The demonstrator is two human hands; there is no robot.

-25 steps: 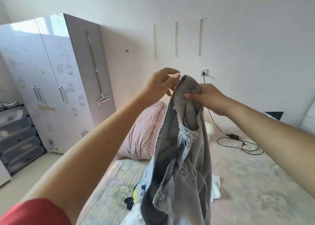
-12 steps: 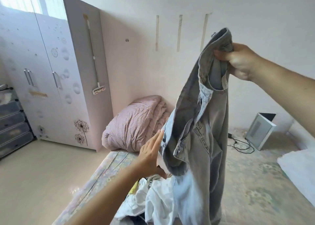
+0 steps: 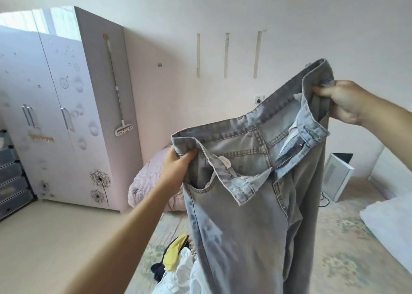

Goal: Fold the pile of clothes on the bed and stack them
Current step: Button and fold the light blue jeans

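Head view: both hands [image 3: 176,166] [image 3: 344,103] grip jeans [image 3: 245,204] waistband; label unreadable.

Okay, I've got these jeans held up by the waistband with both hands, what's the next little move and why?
Probably bring the left hand across to the right hand, laying one leg over the other. The jeans hang open by the waistband, fly unzipped and unfolded, above the pile of clothes, so halving them lengthwise looks like the natural first fold.

Walls: plain white wall [image 3: 223,8], three tape strips [image 3: 226,55], a socket [image 3: 258,98].
Furniture: pale wardrobe [image 3: 55,120], dandelion decals.
Floor: beige floor [image 3: 44,238].
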